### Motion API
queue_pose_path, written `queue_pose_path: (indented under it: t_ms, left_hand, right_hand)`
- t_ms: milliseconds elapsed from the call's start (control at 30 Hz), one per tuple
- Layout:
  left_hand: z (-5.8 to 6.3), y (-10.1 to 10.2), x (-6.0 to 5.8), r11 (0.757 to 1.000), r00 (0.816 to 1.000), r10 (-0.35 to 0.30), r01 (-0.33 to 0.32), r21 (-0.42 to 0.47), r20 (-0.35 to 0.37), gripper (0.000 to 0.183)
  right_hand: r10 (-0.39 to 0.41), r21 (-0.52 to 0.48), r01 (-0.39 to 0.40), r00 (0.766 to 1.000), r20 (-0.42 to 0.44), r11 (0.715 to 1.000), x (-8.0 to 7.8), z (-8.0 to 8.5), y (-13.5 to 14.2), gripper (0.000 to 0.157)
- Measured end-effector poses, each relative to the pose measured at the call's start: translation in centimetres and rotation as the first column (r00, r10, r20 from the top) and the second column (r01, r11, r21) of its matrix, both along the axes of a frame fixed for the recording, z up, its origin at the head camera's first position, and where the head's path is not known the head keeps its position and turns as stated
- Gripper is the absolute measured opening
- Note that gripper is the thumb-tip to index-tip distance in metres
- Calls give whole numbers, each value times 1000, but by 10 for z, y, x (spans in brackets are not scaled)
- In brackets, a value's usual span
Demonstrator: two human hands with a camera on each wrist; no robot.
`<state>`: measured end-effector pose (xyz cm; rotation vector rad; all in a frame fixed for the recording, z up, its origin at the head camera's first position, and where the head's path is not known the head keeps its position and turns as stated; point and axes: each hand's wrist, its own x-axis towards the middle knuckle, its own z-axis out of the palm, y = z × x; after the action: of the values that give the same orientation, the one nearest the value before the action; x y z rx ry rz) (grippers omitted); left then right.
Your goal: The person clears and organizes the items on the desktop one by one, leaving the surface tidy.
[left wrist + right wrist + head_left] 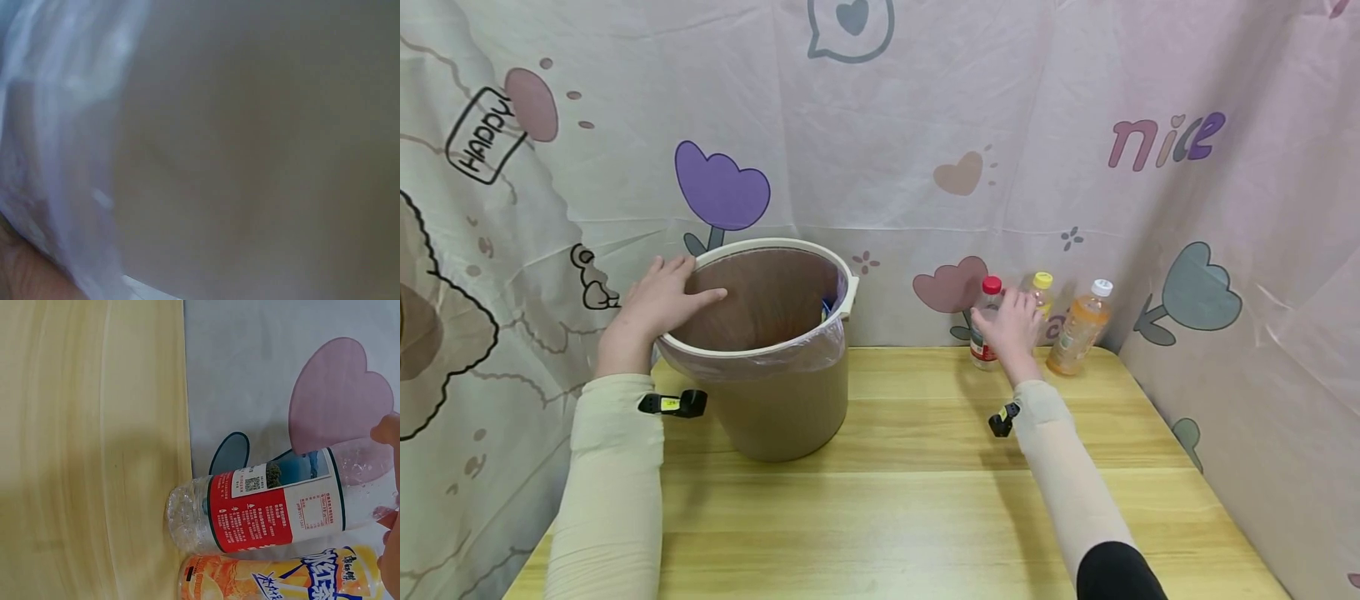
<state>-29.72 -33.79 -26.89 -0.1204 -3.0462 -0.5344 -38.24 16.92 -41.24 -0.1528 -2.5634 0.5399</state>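
Note:
My left hand (658, 304) rests on the left rim of a brown trash bin (778, 408), its thumb stretched out over the opening. A thin clear liner bag (87, 150) folds over the bin's edge, close up in the left wrist view. At the back right, my right hand (1013, 329) holds the upper part of a clear plastic bottle (275, 506) with a red cap and a red label. Thumb and fingers lie on opposite sides of it, and fingertips show through the plastic. The bottle stands upright on the wooden table (925, 492).
Right beside the held bottle stands a yellow-capped drink bottle (1042, 283), partly behind the hand. An orange drink bottle (1078, 329) with a white cap is farther right. Something blue (827, 308) shows inside the bin. A printed cloth (880, 167) hangs behind the table.

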Motion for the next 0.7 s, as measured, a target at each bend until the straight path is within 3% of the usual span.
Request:
queue_pose_path:
  t_ms: [700]
  left_hand:
    - [1,1,2,1000,1000,-2,2,4,-2,95]
  right_hand:
    - [136,103,-129,989,-58,986,27,-9,-10,66]
